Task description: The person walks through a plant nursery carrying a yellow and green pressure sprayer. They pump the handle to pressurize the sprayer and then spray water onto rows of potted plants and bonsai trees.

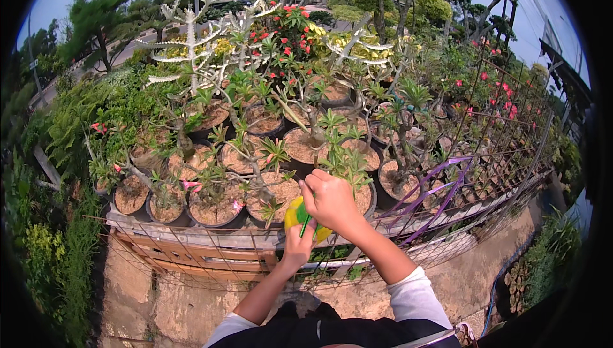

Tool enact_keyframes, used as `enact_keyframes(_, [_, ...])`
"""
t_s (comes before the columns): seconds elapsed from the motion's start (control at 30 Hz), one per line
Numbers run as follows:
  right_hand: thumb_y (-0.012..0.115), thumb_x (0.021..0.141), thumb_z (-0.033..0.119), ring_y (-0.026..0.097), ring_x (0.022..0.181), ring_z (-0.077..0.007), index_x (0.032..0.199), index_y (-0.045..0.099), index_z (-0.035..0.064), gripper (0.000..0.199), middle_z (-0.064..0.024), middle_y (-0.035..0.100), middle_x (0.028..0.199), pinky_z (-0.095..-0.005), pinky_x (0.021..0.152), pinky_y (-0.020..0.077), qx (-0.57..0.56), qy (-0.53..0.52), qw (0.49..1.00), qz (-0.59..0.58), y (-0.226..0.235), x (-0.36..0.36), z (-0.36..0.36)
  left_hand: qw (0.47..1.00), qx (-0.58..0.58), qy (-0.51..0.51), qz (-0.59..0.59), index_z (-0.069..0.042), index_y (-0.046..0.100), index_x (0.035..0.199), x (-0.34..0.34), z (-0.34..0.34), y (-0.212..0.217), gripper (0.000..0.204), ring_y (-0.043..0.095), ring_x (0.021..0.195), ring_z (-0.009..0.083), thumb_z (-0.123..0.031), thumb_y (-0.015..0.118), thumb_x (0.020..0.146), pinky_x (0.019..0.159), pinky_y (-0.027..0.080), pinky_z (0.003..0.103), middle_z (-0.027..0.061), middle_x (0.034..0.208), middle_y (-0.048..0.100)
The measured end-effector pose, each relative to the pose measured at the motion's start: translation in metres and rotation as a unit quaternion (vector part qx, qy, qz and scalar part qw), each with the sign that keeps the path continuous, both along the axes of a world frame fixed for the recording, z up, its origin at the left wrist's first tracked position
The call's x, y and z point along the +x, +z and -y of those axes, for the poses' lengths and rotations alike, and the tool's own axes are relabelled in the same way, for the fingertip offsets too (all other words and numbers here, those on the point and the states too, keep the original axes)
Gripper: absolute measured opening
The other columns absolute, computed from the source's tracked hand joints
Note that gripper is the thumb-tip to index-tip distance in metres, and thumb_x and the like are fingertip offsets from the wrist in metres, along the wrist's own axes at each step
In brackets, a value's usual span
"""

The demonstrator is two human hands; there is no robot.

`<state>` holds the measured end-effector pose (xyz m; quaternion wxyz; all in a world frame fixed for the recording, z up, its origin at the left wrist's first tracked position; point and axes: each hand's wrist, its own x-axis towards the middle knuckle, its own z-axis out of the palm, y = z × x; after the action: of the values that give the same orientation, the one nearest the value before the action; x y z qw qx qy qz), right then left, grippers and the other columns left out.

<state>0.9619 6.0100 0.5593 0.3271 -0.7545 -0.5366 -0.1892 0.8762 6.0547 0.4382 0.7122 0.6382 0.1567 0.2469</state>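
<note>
A rounded yellow object (295,211) with bright green parts is between my two hands, partly hidden behind them; its kind I cannot make out. My right hand (329,198) is closed at its upper right, with a thin green piece (304,225) running down from the fist. Lower down, my left hand (299,244) has its fingers closed against the lower end of that green piece. Just beyond the hands, potted plants with thick stems and leafy tips stand in black pots (220,214) topped with light brown chips.
A rusty wire fence (357,268) runs between me and the pots, with wooden slats (191,255) at its left. Purple ribbon (447,185) hangs on it to the right. White spiny branches (191,48) and red flowers (287,35) rise behind. Concrete ground (191,310) lies below.
</note>
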Motion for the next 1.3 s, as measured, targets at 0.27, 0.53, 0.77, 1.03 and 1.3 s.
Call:
enact_keyframes(0.27, [0.053,0.072,0.014,0.051,0.051,-0.0309,0.059,0.049,0.0017,0.018,-0.0108,0.048,0.059,-0.039,0.045,0.0417,0.003,0.014,1.0,-0.016,-0.025,-0.005,0.005,0.999,-0.035,-0.002,0.007,0.003,0.048,0.061,-0.003,0.003,-0.01,0.036,0.042,0.041,0.0125,-0.025,0.044,0.082,0.04,0.031,0.028,0.0061,0.049,0.047])
enact_keyframes(0.53, [0.057,0.073,0.021,0.049,0.078,-0.0314,0.097,0.04,0.0017,0.035,-0.0153,0.04,0.096,-0.036,0.062,0.0412,0.045,0.046,0.998,-0.029,-0.008,-0.009,0.042,0.998,-0.048,0.008,0.051,-0.003,0.046,0.071,0.002,0.002,0.011,0.035,0.036,0.04,0.007,-0.032,0.033,0.087,0.038,0.026,0.021,0.0005,0.052,0.041])
enact_keyframes(0.77, [0.056,0.075,0.019,0.043,0.064,-0.0165,0.094,0.043,0.0013,0.029,-0.0096,0.041,0.089,-0.0275,0.058,0.0387,-0.02,0.132,0.951,-0.278,-0.078,-0.011,0.15,0.973,-0.178,0.1,0.11,-0.005,0.04,0.068,-0.013,0.011,0.048,0.036,0.032,0.038,0.0072,-0.037,0.038,0.084,0.035,0.025,0.021,0.0008,0.056,0.037])
enact_keyframes(1.03, [0.057,0.076,0.025,0.049,0.067,-0.0124,0.101,0.042,0.001,0.038,-0.0107,0.046,0.099,-0.0272,0.063,0.0408,-0.119,0.218,0.862,-0.441,-0.143,-0.013,0.169,0.969,-0.116,0.18,0.124,-0.005,0.039,0.065,-0.024,0.053,0.081,0.036,0.032,0.037,0.0079,-0.035,0.037,0.085,0.035,0.025,0.021,0.0007,0.053,0.036])
enact_keyframes(1.3, [0.058,0.077,0.026,0.053,0.09,-0.0182,0.126,0.009,0.001,0.073,-0.0205,0.032,0.122,-0.0299,0.078,0.0413,-0.075,0.196,0.605,-0.768,-0.188,-0.048,0.136,0.968,-0.117,0.178,0.133,-0.005,0.038,0.064,-0.049,0.105,0.099,0.037,0.03,0.037,0.0076,-0.035,0.036,0.085,0.035,0.025,0.021,0.0011,0.052,0.034])
